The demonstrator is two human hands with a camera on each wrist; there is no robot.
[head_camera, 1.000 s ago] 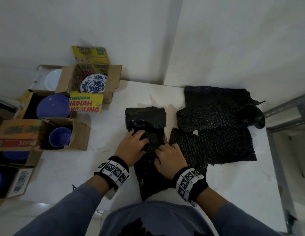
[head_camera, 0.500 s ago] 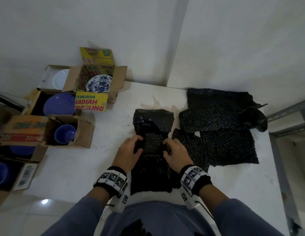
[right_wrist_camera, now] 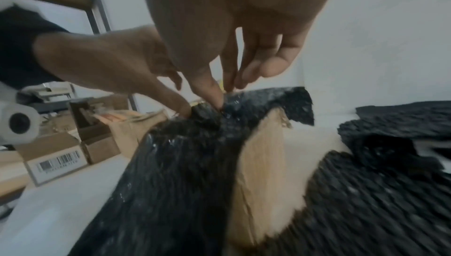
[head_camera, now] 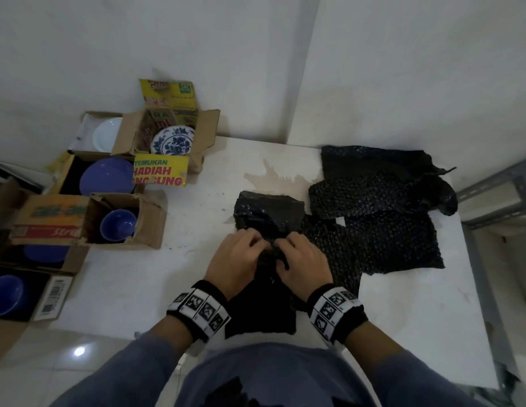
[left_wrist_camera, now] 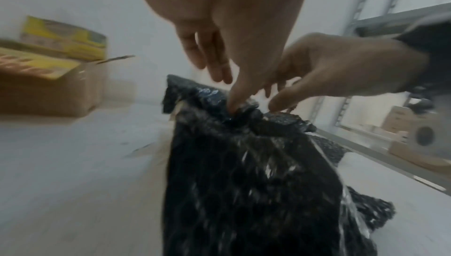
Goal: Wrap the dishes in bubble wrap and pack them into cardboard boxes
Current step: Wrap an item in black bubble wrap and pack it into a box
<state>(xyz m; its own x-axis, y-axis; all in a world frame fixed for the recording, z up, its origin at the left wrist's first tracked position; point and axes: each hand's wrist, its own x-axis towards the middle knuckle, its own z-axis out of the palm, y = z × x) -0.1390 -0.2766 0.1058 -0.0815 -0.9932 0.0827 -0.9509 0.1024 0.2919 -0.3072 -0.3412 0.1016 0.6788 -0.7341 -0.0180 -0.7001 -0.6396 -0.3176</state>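
A sheet of black bubble wrap (head_camera: 267, 212) lies bunched on the white table (head_camera: 132, 277) in front of me. My left hand (head_camera: 260, 245) and right hand (head_camera: 283, 245) meet at its middle, and each pinches a gathered fold. In the left wrist view my left hand (left_wrist_camera: 233, 104) pinches the crumpled top of the bubble wrap (left_wrist_camera: 244, 173). The right wrist view has my right hand (right_wrist_camera: 214, 100) pinching the same ridge of bubble wrap (right_wrist_camera: 175, 173). A tan surface (right_wrist_camera: 263, 163) shows under the wrap there. What the wrap covers is hidden.
Open cardboard boxes stand at the left. They hold a blue floral plate (head_camera: 173, 141), a white plate (head_camera: 107, 136), a blue plate (head_camera: 107, 177) and a blue cup (head_camera: 118, 224). Spare bubble wrap sheets (head_camera: 382, 218) lie at the right. A grey metal rack (head_camera: 496, 201) borders the table.
My hands left the sides of the bundle and came together at its middle, pinching the wrap into a raised fold.
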